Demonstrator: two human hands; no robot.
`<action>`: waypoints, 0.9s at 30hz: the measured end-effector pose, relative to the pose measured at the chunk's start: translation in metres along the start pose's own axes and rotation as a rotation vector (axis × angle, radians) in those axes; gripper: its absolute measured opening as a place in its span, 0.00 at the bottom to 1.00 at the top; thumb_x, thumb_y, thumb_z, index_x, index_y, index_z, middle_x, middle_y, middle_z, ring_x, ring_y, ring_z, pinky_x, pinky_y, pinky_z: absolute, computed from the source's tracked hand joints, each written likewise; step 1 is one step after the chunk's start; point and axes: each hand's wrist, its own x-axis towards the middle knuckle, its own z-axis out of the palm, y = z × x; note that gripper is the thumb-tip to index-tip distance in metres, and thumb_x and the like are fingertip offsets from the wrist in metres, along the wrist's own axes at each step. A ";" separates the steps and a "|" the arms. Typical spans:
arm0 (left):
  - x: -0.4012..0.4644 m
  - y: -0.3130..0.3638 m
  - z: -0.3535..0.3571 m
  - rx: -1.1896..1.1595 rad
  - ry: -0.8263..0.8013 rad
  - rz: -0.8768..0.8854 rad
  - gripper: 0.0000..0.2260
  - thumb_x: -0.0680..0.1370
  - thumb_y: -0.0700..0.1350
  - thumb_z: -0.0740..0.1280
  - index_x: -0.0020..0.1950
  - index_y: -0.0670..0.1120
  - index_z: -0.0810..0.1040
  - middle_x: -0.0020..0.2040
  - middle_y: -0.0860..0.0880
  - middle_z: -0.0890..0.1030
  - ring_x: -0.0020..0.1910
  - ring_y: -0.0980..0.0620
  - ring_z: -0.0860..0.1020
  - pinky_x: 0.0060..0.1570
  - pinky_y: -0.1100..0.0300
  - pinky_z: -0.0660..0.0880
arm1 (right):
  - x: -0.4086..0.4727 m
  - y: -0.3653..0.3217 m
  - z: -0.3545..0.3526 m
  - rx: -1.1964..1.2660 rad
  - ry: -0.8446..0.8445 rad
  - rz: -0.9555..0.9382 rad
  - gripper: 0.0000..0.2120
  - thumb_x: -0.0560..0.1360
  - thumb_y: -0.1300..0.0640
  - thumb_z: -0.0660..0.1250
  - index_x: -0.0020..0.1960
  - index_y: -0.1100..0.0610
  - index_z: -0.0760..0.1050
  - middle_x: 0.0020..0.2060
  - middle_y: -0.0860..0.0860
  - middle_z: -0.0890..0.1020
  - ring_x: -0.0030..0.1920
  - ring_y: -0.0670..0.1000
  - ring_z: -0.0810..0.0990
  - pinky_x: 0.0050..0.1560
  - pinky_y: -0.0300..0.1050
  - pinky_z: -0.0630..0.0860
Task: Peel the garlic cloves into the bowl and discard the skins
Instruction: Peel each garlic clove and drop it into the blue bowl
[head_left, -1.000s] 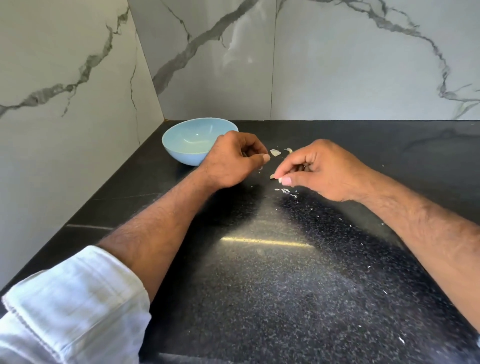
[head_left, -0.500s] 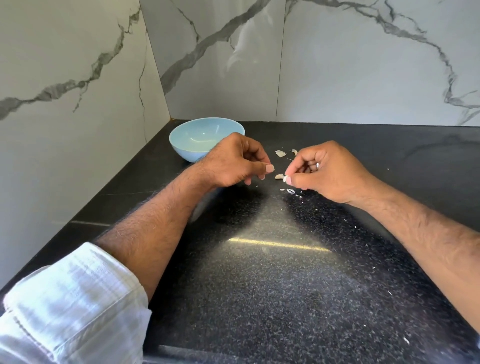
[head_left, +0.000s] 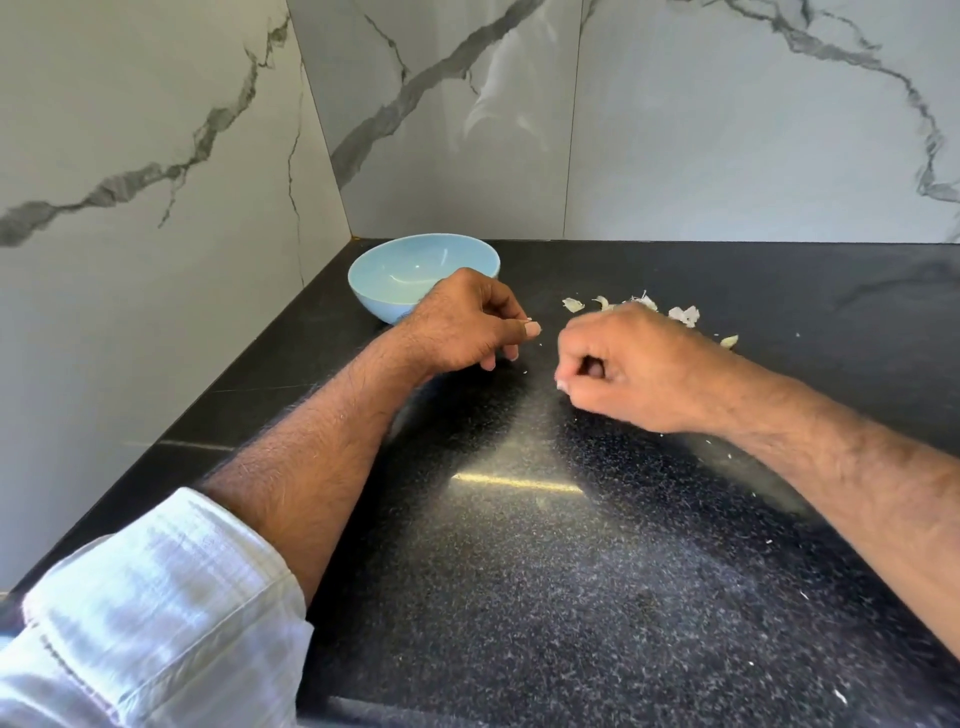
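Left hand (head_left: 467, 325) pinching skin flake (head_left: 529, 319); right hand (head_left: 631, 366) grip curled, contents indiscernible; blue bowl (head_left: 400, 270), skins (head_left: 683, 314) on tabletop (head_left: 519, 571).

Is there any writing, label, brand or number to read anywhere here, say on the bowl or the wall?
None: no readable text in this view.
The blue bowl shows no print on the parts visible.
The marble wall carries only grey veins.
The black counter has speckles and skin scraps, no lettering.
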 end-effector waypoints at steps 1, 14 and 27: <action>0.000 0.000 0.001 -0.001 -0.001 0.004 0.09 0.80 0.51 0.76 0.49 0.46 0.86 0.38 0.49 0.88 0.29 0.54 0.79 0.37 0.62 0.73 | 0.000 0.000 -0.004 0.027 0.121 -0.024 0.09 0.75 0.60 0.74 0.40 0.48 0.80 0.37 0.41 0.82 0.38 0.42 0.81 0.39 0.41 0.80; 0.000 0.001 0.000 -0.036 0.001 0.011 0.08 0.80 0.49 0.76 0.50 0.45 0.86 0.40 0.48 0.88 0.30 0.53 0.79 0.30 0.69 0.72 | -0.006 0.010 -0.009 0.337 0.080 0.140 0.03 0.76 0.57 0.77 0.46 0.52 0.84 0.41 0.42 0.86 0.38 0.41 0.82 0.42 0.40 0.81; -0.006 0.007 -0.004 -0.048 -0.006 0.009 0.07 0.81 0.49 0.75 0.51 0.45 0.86 0.41 0.49 0.88 0.32 0.52 0.80 0.37 0.64 0.76 | -0.003 -0.001 0.008 0.041 -0.127 0.077 0.05 0.79 0.57 0.72 0.45 0.49 0.82 0.34 0.37 0.82 0.35 0.34 0.78 0.33 0.31 0.70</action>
